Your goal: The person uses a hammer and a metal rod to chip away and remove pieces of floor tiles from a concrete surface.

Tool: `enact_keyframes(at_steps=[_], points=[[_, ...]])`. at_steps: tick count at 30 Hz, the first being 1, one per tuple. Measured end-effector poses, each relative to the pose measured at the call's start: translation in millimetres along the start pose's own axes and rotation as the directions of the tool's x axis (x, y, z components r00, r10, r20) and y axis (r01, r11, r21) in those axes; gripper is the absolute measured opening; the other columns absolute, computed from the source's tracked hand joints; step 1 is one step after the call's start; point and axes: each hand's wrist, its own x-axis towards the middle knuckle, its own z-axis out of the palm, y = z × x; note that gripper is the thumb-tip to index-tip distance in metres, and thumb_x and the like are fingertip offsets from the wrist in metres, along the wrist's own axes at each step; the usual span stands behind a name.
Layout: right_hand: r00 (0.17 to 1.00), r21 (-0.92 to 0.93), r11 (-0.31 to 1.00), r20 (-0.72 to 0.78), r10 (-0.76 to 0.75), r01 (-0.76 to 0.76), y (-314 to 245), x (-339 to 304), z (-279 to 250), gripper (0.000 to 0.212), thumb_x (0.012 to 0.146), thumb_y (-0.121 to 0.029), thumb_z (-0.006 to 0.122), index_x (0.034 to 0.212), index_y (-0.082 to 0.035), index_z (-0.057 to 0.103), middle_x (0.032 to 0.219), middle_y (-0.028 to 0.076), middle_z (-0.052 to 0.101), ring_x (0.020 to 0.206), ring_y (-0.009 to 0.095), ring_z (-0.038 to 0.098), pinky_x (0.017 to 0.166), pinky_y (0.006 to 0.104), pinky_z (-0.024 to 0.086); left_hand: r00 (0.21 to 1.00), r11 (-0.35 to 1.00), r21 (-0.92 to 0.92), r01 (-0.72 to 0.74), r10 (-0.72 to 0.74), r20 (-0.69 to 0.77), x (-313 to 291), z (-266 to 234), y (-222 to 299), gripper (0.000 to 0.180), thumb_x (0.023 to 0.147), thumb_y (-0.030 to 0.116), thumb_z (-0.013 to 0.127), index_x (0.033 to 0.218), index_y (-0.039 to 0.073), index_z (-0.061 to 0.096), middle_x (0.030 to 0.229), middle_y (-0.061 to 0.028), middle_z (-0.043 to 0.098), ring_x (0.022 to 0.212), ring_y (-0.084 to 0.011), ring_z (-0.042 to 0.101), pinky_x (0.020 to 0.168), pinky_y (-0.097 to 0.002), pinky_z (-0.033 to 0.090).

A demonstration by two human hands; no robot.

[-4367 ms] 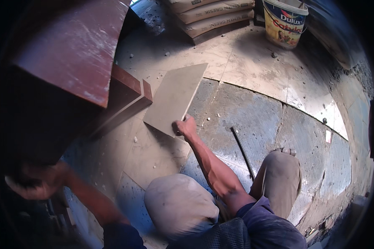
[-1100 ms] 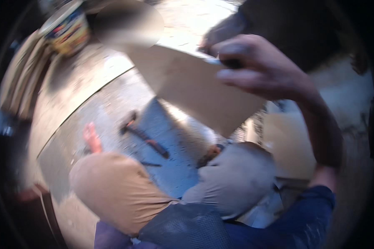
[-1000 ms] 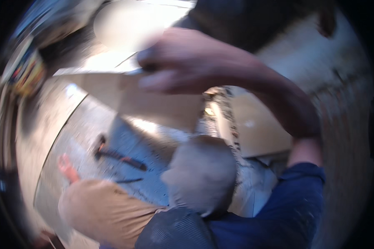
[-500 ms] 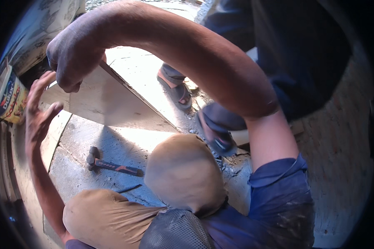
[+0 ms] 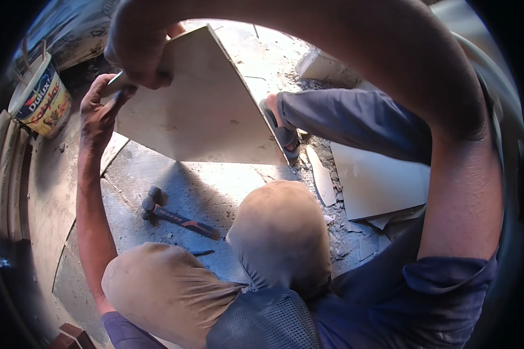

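Observation:
A large pale tile (image 5: 198, 104) stands tilted on the floor in front of my knees, its lower edge near the floor. My left hand (image 5: 102, 104) is closed around its left corner, thumb on the near face. My right hand (image 5: 138, 55) reaches across from the right and grips the upper left edge, its fingers partly hidden behind the tile. Below the tile a hammer (image 5: 183, 222) with a dark and orange handle lies on the grey floor. A thin dark object (image 5: 202, 253) lies near my knee, partly covered.
At the left stands a white paint bucket (image 5: 43, 96), beside stacked long pieces (image 5: 6, 168). To the right is a person's leg (image 5: 349, 119) with a sandalled foot (image 5: 285, 131). Another tile (image 5: 381, 183), a tile shard (image 5: 320, 174) and rubble (image 5: 343, 232) lie near it.
The tile has been raised to a steeper tilt. My left hand, open before, has closed on its corner. The other person's legs have shifted, uncovering the second tile at the right.

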Motion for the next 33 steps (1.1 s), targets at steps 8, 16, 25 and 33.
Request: enact_keyframes(at_steps=[8, 16, 25, 33], points=[[1.0, -0.051, 0.999, 0.024, 0.012, -0.011, 5.4, 26.3, 7.4, 0.035, 0.068, -0.017, 0.067, 0.098, -0.001, 0.07, 0.083, 0.013, 0.068, 0.071, 0.025, 0.067, 0.061, 0.0425, 0.054, 0.998, 0.982, 0.18, 0.051, -0.045, -0.036, 0.0, -2.7, -5.9, 0.041, 0.088, 0.028, 0.076, 0.123, 0.01, 0.064, 0.112, -0.0064, 0.063, 0.105, -0.0159, 0.06, 0.093, -0.0328, 0.047], [0.956, -0.038, 0.974, -0.205, 0.211, -0.223, 69.2, -35.6, 62.3, 0.035, 0.069, -0.016, 0.069, 0.1, 0.001, 0.07, 0.079, 0.014, 0.069, 0.07, 0.024, 0.067, 0.062, 0.0417, 0.053, 0.891, 0.818, 0.575, 0.0, 0.261, -0.371, -71.4, -39.1, -1.1, 0.052, 0.09, 0.027, 0.073, 0.136, 0.009, 0.056, 0.134, -0.0114, 0.056, 0.128, -0.0255, 0.049, 0.111, -0.0399, 0.035], [0.616, 0.462, 0.78, -0.486, 0.621, -0.421, 117.4, -234.1, 162.1, 0.032, 0.082, -0.013, 0.072, 0.111, -0.003, 0.072, 0.09, 0.014, 0.073, 0.079, 0.019, 0.07, 0.073, 0.0334, 0.057, 0.716, 0.654, 0.426, 0.625, -0.264, -0.646, -253.3, -149.2, -124.0, 0.05, 0.094, 0.032, 0.066, 0.129, -0.004, 0.06, 0.13, -0.0179, 0.06, 0.119, -0.0286, 0.054, 0.106, -0.038, 0.038], [0.318, 0.725, 0.436, -0.306, 0.897, -0.533, 142.2, -340.8, 223.7, 0.034, 0.083, -0.014, 0.071, 0.11, 0.006, 0.07, 0.087, 0.016, 0.073, 0.078, 0.018, 0.07, 0.075, 0.0323, 0.056, 0.665, 0.587, 0.375, 0.718, -0.416, -0.621, -279.6, -155.7, -143.9, 0.048, 0.095, 0.033, 0.065, 0.128, -0.001, 0.061, 0.13, -0.0164, 0.06, 0.117, -0.0269, 0.054, 0.104, -0.036, 0.039]])
